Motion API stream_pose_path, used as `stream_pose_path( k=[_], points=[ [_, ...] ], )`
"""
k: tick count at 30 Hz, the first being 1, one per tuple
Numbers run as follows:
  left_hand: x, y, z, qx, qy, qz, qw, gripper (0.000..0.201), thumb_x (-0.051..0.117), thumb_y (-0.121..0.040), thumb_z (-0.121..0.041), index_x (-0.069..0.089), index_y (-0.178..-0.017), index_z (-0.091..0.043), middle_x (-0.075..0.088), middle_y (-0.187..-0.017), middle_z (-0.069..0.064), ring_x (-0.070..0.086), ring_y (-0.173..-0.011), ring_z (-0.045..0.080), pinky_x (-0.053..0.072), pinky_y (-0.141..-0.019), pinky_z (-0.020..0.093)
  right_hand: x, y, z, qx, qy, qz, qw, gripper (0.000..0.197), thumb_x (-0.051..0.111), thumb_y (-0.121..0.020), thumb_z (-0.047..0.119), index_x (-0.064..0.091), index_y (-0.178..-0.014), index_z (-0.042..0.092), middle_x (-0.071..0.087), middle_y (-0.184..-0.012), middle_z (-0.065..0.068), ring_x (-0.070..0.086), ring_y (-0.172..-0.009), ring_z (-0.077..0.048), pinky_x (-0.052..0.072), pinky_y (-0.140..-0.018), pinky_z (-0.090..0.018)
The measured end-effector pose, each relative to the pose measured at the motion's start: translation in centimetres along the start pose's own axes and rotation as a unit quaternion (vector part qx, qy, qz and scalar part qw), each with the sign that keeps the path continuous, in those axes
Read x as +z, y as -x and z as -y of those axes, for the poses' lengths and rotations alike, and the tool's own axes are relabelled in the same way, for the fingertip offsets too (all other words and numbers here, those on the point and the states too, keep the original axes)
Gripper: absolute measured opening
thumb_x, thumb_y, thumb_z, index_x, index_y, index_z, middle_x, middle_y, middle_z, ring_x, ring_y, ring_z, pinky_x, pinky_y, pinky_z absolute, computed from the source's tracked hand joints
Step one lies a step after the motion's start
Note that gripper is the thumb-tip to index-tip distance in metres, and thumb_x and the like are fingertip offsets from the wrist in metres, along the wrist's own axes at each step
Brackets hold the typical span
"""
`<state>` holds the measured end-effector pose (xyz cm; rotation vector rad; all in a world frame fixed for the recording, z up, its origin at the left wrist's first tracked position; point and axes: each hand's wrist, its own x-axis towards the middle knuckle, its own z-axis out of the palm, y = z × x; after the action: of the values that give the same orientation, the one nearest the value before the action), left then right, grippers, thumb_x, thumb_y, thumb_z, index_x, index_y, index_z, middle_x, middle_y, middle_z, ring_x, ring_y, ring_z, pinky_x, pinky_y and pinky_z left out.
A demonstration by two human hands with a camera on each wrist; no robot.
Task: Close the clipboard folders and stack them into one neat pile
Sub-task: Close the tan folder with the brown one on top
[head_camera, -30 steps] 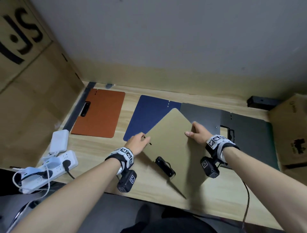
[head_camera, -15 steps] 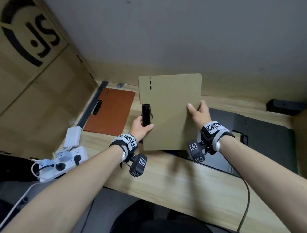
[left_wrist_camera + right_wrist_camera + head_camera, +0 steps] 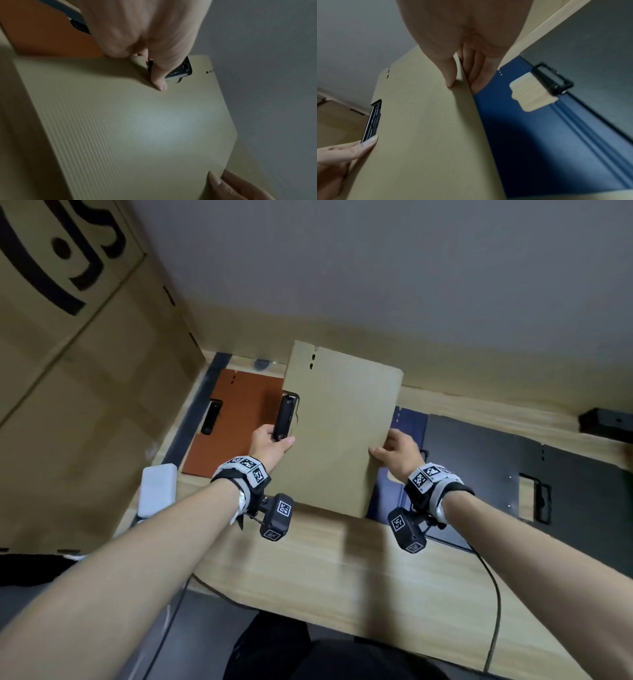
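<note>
The closed khaki ribbed-plastic clipboard folder (image 3: 339, 436) is held up above the light wooden table (image 3: 342, 570), tilted, between both hands. It hangs over the left part of the open dark blue clipboard folder (image 3: 407, 422) and just beside the closed orange-brown clipboard folder (image 3: 239, 422), which lies flat at the left of the table. At the right lies an open dark grey clipboard folder (image 3: 513, 460).

I think the main risk is a slip. Both holds are only at the edges, so if one hand loosens, the folder can swing and fall on the table or on the blue folder under it. A second risk is a bad placement: if the folder comes down skewed on another folder, the pile will not be neat, and its black metal clip (image 3: 286, 417) can catch on the clip of the folder below. Also the blue and grey folders are not yet closed, so putting the khaki one on them now would block closing them.

The left hand (image 3: 272, 445) pinches the left edge just at the lower end of the clip, thumb on the front, the other fingers behind. The right hand (image 3: 397, 453) pinches the right edge in the same way, thumb on the front and fingers curled behind the cover.
</note>
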<state>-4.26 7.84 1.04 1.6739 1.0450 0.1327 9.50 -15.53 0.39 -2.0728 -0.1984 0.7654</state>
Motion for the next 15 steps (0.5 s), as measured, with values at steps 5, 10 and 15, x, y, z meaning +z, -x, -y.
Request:
stream_pose_path(
  k=[5, 10, 15],
  points=[
    [-5.0, -4.3, 2.5, -0.027, -0.008, 0.009, 1.000, 0.026, 0.075, -0.081, -0.008, 0.056, -0.097, -0.015, 0.069, -0.102, 0.010, 0.065, -0.092, 0.023, 0.053, -0.091, 0.035, 6.9, -3.6, 0.1, 0.035, 0.085, 0.000, 0.996, 0.060, 0.076, -0.066, 0.048, 0.059, -0.114, 0.017, 0.071, -0.104, -0.002, 0.068, -0.098, -0.024, 0.056, -0.087, -0.048],
    [-9.4, -7.2, 6.5, -0.036, -0.056, -0.041, 0.997, 0.024, 0.075, -0.082, -0.018, 0.067, -0.105, -0.015, 0.069, -0.094, -0.002, 0.067, -0.092, 0.022, 0.052, -0.085, 0.031, 13.6, -4.6, 3.9, 0.009, 0.198, 0.010, 0.980, 0.053, 0.077, -0.076, 0.033, 0.052, -0.118, 0.013, 0.066, -0.110, -0.009, 0.062, -0.101, -0.031, 0.053, -0.088, -0.046],
    [-12.6, -10.4, 7.7, -0.029, -0.110, -0.080, 0.990, 0.032, 0.074, -0.082, -0.019, 0.069, -0.112, -0.008, 0.071, -0.107, 0.012, 0.066, -0.097, 0.029, 0.053, -0.088, 0.035, 18.7, -7.2, 5.6, -0.001, 0.214, 0.025, 0.977, 0.062, 0.081, -0.074, 0.028, 0.046, -0.120, 0.008, 0.062, -0.112, -0.013, 0.059, -0.102, -0.034, 0.052, -0.088, -0.046]
  ],
)
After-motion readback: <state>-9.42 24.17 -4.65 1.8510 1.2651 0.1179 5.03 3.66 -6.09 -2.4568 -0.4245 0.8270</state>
